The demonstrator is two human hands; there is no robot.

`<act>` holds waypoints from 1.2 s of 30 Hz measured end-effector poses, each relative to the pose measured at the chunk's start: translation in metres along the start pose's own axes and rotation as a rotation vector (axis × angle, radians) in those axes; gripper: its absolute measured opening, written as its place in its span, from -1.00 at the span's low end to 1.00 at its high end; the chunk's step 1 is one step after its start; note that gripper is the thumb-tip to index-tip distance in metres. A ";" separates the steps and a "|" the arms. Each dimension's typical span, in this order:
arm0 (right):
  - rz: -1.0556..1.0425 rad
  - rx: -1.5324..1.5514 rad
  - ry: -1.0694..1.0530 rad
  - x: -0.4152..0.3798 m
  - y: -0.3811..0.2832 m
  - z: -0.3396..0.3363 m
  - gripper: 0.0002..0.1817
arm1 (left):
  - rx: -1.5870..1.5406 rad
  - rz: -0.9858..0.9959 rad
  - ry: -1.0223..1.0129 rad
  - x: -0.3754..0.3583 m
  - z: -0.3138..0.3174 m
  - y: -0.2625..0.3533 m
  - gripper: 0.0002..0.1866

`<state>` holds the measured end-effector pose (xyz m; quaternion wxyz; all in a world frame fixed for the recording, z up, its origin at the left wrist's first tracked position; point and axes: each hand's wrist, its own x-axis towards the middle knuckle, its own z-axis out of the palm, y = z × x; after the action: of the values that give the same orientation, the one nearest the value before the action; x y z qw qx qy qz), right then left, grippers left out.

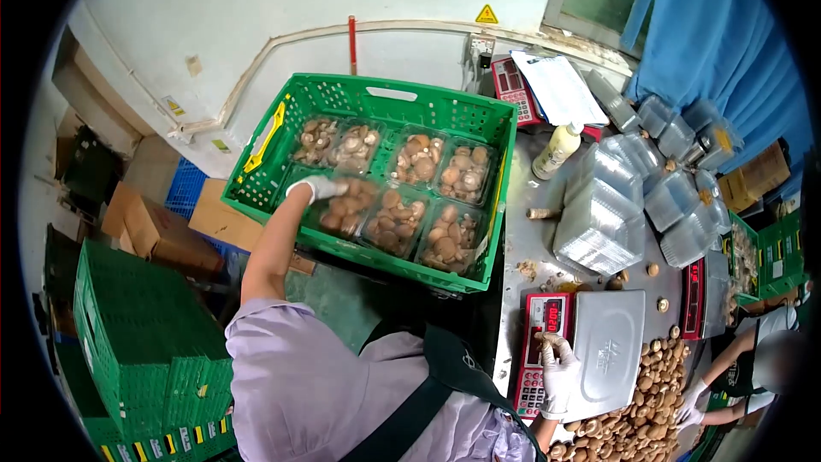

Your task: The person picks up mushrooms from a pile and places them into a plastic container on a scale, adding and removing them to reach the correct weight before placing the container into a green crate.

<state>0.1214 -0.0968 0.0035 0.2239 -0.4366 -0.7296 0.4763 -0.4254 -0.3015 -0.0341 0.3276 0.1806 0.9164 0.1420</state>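
Observation:
In the green crate, my left hand [318,188], in a white glove, grips the left edge of a clear plastic pack of mushrooms [349,204]. That pack looks slightly blurred and sits in the near row, beside other filled packs such as this pack of mushrooms [395,221]. The green crate [385,250] surrounds them. My right hand [558,381], also gloved, is over the left side of a red digital scale [530,381]. Its fingers are curled together; what lies between them, if anything, is too small to make out. The scale's metal pan [607,351] bears nothing.
Loose mushrooms [633,419] are heaped at the table's near side. Stacked clear trays [600,214], a bottle [558,151] and a second scale [513,90] under papers stand behind. A co-worker's gloved hands [691,406] reach in from the right. Stacked green crates [145,342] stand at left.

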 end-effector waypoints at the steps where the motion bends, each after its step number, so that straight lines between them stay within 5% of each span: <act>1: -0.020 -0.047 -0.004 -0.002 0.000 -0.001 -0.87 | 0.261 -0.054 -0.097 0.000 0.011 0.002 -0.15; 2: -0.038 -0.093 -0.007 -0.003 0.000 -0.001 -0.86 | 0.524 -0.105 -0.189 0.001 0.017 0.007 -0.21; 7: 0.012 -0.114 0.021 -0.009 0.012 -0.006 -0.86 | 0.606 0.128 0.004 0.002 0.011 0.083 -0.41; 9: 0.028 -0.063 0.055 -0.014 0.015 -0.007 -0.86 | 0.421 0.465 0.219 0.012 0.026 0.120 -0.47; 14: 0.005 -0.149 0.111 -0.024 0.014 -0.015 -0.85 | -0.106 1.146 0.076 -0.075 0.072 0.273 -0.71; 19: 0.015 -0.202 0.222 -0.047 0.028 -0.019 -0.77 | -0.022 1.700 0.107 -0.100 0.149 0.364 -0.72; 22: 0.051 -0.222 0.312 -0.065 0.041 -0.020 -0.74 | 0.095 1.742 0.058 -0.101 0.182 0.398 -0.66; 26: 0.232 -0.254 0.431 -0.094 0.055 -0.016 -0.77 | 0.323 1.556 -0.052 -0.095 0.203 0.424 -0.59; 36: 0.449 -0.164 0.503 -0.130 0.072 -0.002 -0.69 | 0.555 1.473 -0.149 -0.089 0.198 0.452 -0.75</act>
<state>0.2208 -0.1946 -0.0477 0.2505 -0.7065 -0.5733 0.3308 -0.1246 0.0933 0.0385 0.1530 0.8250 0.5387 0.0761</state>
